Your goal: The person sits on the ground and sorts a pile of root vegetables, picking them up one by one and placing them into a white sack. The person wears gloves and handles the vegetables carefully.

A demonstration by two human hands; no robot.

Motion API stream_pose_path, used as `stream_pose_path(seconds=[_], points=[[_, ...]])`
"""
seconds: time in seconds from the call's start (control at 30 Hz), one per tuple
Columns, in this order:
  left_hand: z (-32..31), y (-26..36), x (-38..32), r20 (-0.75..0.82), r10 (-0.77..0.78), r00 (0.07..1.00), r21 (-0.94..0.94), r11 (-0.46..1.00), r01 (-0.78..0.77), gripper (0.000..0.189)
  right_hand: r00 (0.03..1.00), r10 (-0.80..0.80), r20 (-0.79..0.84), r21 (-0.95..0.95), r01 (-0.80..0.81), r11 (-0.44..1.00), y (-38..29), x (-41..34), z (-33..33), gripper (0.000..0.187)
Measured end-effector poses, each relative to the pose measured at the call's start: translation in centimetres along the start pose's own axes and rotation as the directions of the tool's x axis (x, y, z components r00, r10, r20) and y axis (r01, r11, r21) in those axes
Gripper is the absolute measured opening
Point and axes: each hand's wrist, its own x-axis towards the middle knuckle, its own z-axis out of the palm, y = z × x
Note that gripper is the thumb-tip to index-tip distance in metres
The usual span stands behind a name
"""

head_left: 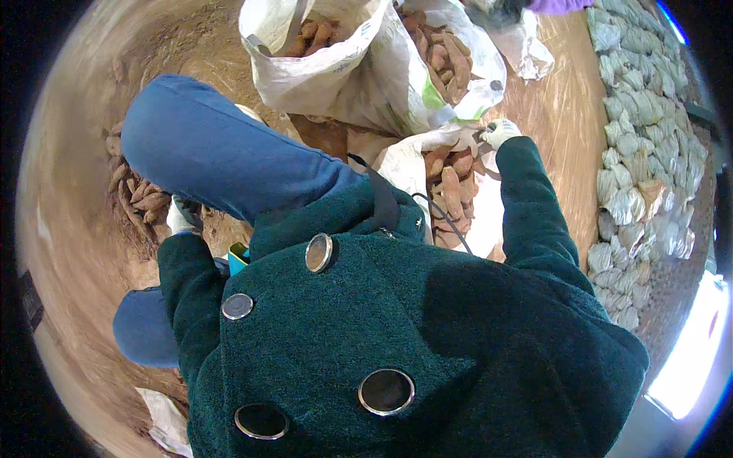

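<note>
My right hand (500, 133), in a white glove, pinches the rim of a white woven sack (401, 163). Inside that sack lie sweet potatoes (452, 189). At the left, my left hand (184, 216), also gloved, reaches down beside a loose heap of sweet potatoes (136, 192) on the floor. Its fingers are partly hidden, and whether they hold anything cannot be made out. Two more white sacks, one at top centre (320, 77) and one to its right (487, 80), stand upright with their mouths spread and sweet potatoes in them.
Another person's purple sleeve (558, 6) and dark glove show at the top edge, by the right sack. Many tied, filled pale bags (647, 131) lie in rows along the right. My blue-clad knees frame the left side. A crumpled white sack (163, 421) lies at lower left on the soil-covered floor.
</note>
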Motion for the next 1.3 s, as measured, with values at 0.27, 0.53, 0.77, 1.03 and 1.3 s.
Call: stream_pose_path(seconds=[0.27,0.53,0.77,1.03,1.3], points=[[-9.7,-1.9,8.6,0.115,-0.325,0.939,0.006,0.945,0.327,0.032,0.996,-0.073,-0.058,-0.112,0.066,0.992,2.2,-7.5,-0.3,0.025],[-3.2,-0.3,0.3,-0.039,0.031,0.999,0.044,0.999,-0.029,0.026,1.0,0.01,-0.024,-0.063,-0.011,0.998,0.4,-1.9,-5.4,0.029],[0.0,0.6,-5.0,-0.255,-0.059,0.965,-0.032,0.998,0.053,0.032,0.684,-0.427,-0.592,-0.063,0.489,0.87,-10.9,-6.0,-17.7,0.04],[2.4,1.1,-9.2,-0.217,-0.004,0.976,-0.13,0.991,-0.024,0.023,-0.157,-0.918,-0.365,-0.348,0.937,-0.022,-39.5,-17.8,-22.2,0.032],[3.4,0.1,-8.5,-0.351,0.002,0.937,-0.25,0.963,-0.095,0.019,-0.344,-0.863,-0.37,-0.177,0.938,-0.298,-65.6,-20.7,-8.9,0.039]])
